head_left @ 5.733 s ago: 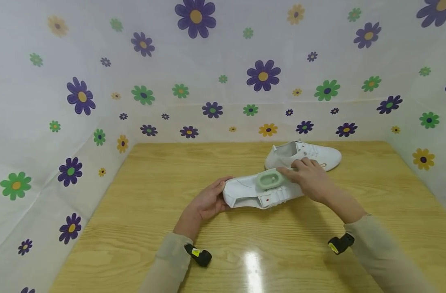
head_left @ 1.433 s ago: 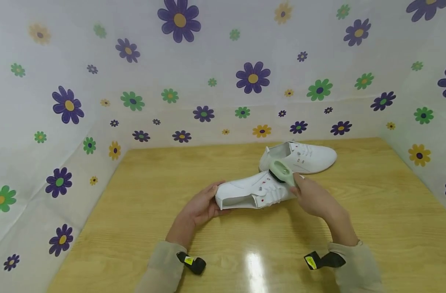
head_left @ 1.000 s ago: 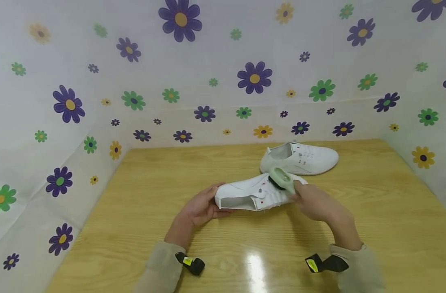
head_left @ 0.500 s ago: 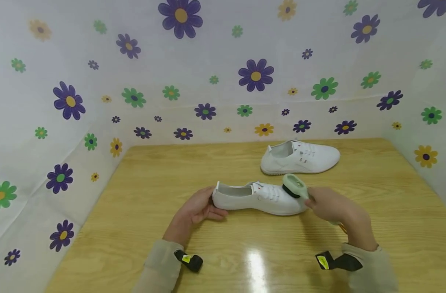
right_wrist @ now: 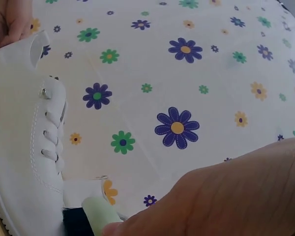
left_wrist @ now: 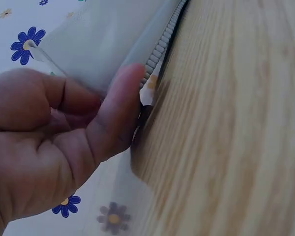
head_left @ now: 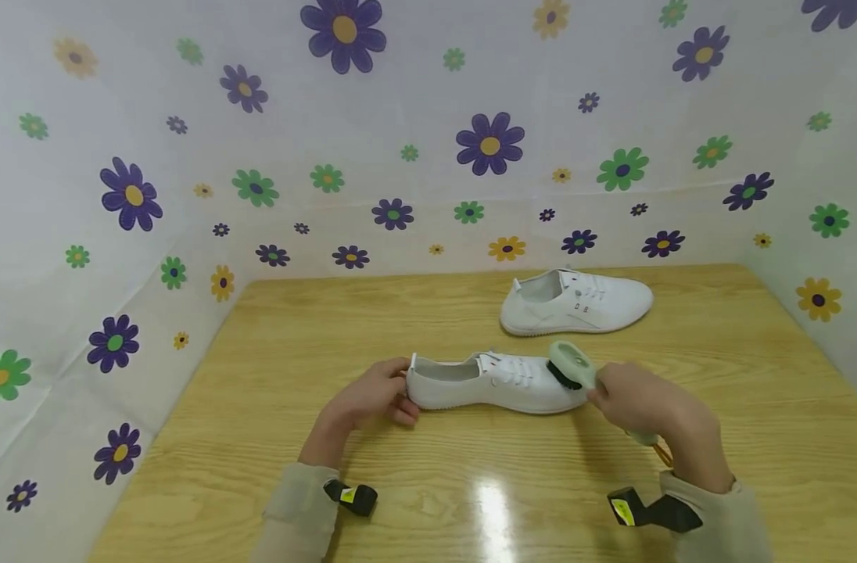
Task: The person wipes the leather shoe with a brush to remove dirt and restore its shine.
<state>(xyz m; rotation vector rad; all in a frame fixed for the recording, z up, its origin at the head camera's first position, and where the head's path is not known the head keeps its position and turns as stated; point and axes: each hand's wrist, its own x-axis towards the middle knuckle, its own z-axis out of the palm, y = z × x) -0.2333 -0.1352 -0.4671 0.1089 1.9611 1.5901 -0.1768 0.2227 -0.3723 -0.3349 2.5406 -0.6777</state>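
Two hands work apart from each other: the left hand (head_left: 372, 395) holds the heel of the near white shoe (head_left: 516, 391), and the right hand (head_left: 636, 399) grips a green brush (head_left: 571, 361) with dark bristles on its toe. This shoe lies between both hands; farther, on the wooden table (head_left: 295, 344), rests the far white shoe (head_left: 611, 303).

White shoe (head_left: 523, 385): left hand (head_left: 372, 393) holds its heel, right hand (head_left: 638, 400) holds green brush (head_left: 571, 361) at its toe, second shoe (head_left: 607, 305) behind it
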